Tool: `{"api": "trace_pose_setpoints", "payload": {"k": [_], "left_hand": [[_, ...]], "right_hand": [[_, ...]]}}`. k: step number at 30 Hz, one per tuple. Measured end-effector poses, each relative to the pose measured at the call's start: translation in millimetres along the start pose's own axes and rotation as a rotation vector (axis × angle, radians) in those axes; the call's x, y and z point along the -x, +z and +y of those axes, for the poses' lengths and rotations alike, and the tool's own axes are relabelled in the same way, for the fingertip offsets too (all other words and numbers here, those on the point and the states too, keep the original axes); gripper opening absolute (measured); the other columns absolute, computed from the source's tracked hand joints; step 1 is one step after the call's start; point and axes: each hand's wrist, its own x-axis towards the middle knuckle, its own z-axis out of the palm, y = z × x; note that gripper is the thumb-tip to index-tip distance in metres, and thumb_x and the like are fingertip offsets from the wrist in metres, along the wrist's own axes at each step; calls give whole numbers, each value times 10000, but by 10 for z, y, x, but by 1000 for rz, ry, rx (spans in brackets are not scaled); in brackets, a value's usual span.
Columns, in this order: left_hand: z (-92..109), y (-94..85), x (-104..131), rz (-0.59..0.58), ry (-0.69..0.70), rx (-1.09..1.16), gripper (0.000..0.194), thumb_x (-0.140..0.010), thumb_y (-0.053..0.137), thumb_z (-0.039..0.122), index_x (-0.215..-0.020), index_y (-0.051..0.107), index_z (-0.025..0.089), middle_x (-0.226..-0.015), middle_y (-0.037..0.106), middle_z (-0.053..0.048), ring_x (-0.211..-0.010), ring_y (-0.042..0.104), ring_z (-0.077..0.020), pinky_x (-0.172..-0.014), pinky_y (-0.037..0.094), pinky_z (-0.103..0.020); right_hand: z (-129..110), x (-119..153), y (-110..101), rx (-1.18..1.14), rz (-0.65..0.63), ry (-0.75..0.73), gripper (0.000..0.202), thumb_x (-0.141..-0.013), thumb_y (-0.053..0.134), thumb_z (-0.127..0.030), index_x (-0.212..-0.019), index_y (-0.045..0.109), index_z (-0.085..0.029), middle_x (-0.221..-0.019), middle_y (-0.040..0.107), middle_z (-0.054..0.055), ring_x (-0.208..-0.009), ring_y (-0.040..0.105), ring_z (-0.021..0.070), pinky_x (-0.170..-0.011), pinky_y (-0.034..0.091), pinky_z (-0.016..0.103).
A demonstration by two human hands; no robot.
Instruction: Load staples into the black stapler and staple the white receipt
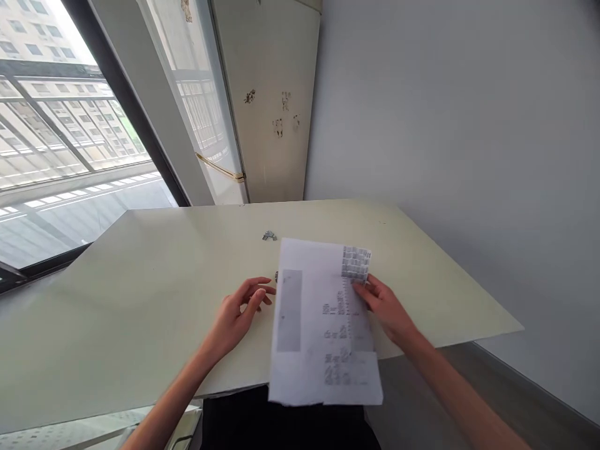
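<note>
1. While the right hand (387, 312) grips at two o'clock on its border, a white printed paper (312, 325) lies in view above the near part of the pale table (164, 281), its six o'clock end reaching past the table's edge and over dark clothing (281, 419).
2. The right hand pinches the paper by that side, the thumb on the printed face and the other fingers partly hidden behind.
3. At nine o'clock from the paper, the left hand (239, 312) holds nothing; its fingers are loosely curled and spread from the thumb, the tips just beside the paper's edge. Whether they touch it, I cannot tell.
4. The paper carries a grey rectangle toward nine o'clock, lines of blurred print toward three, and a dense grey block at one.
5. At eleven o'clock from the paper, a few small grey pieces (269, 235) rest together on the table.
6. Between ten and eleven, a small dark object (276, 276) shows partly at the paper's edge, too hidden to identify.
7. Farther off stand a window (70, 125) at ten o'clock, a scuffed cabinet (269, 150) past eleven, and a plain wall (445, 125) at one.
</note>
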Motion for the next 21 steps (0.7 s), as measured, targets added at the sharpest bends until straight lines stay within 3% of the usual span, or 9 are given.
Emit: {"api": "trace_pose_setpoints", "payload": {"k": [2,5,9,13,17,21], "left_hand": [[-107,1,-100,38,31,-64,449,-1027,495,623,-1213,655,247,-1099,777,-73,-973,708,-233,-830,555,-344],[-316,-59,-210,88,-11,-76,472,-1010,499,648,-1163,661,231,-1069,778,-81,-949,706,-231,-853,552,-354],[-545,-163,-229,138,-28,2,513,-975,532,683,-1108,659,204,-985,766,-78,-865,697,-213,-897,557,-363],[-612,-213,-178,135,-20,25,507,-984,521,678,-1077,661,200,-948,753,-68,-850,686,-208,-870,556,-347],[-662,-202,-148,95,-12,-52,430,-1032,502,601,-1104,670,212,-973,756,-61,-881,676,-209,-869,523,-335],[-708,-200,-153,66,-26,-78,394,-1047,491,571,-1098,664,221,-985,757,-55,-885,668,-212,-837,513,-330]], "right_hand": [[53,-174,-387,169,84,-17,599,-826,715,-711,-1208,712,-249,-1126,812,97,-990,755,284,-836,609,394],[72,-439,-919,278,141,-1,561,-838,693,-667,-1182,715,-224,-1119,810,126,-980,763,299,-836,618,416],[60,-721,-1278,478,228,-1,528,-879,647,-601,-1206,714,-192,-1198,780,184,-1063,745,361,-948,589,513],[152,-872,-1199,678,317,-97,691,-895,634,-595,-1456,581,-196,-1589,531,195,-1454,496,425,-1223,351,611],[373,-932,-985,981,133,-222,651,-1005,474,-616,-1532,531,-238,-1716,381,110,-1614,273,349,-1317,195,576],[459,-940,-884,1101,46,-300,635,-1067,358,-598,-1585,470,-247,-1766,269,83,-1637,216,318,-1324,161,607]]}}
